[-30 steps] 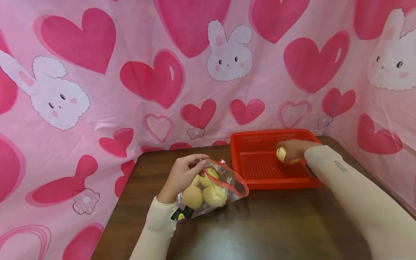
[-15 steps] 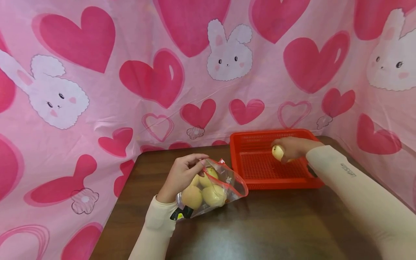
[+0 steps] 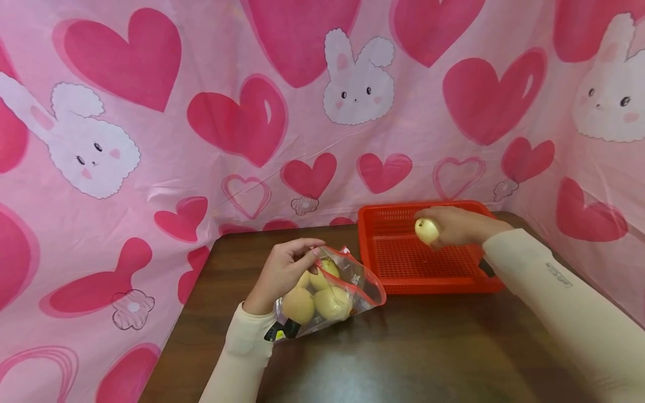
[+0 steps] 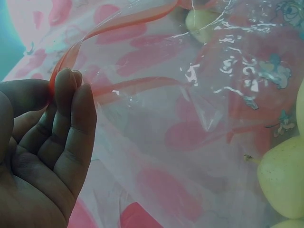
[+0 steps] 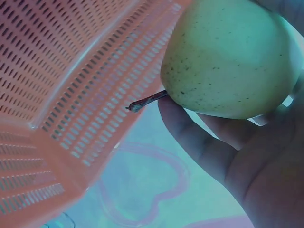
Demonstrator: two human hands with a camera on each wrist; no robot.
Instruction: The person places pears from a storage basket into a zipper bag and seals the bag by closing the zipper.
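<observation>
My left hand [image 3: 285,272] pinches the red-edged rim of a clear zip bag [image 3: 359,278], whose mouth gapes toward the right. Several pale yellow pears [image 3: 332,303] lie inside the bag, one with its stem showing in the left wrist view. Over the red basket [image 3: 372,274], my right hand [image 3: 456,225] grips another pear [image 3: 426,230]. In the right wrist view this pear [image 5: 232,57] has brown speckles and a dark stem, with fingers curled round its underside. The perforated wall of the basket [image 5: 95,90] lies beside it.
The bag and basket stand close together on a dark wooden table [image 3: 403,347]. Behind and at both sides hangs a pink cloth [image 3: 302,129] with hearts and rabbits. The table's left edge meets this cloth.
My right hand has lifted the pear and moved it a little to the left above the basket. My left hand keeps its hold on the bag in the same place.
</observation>
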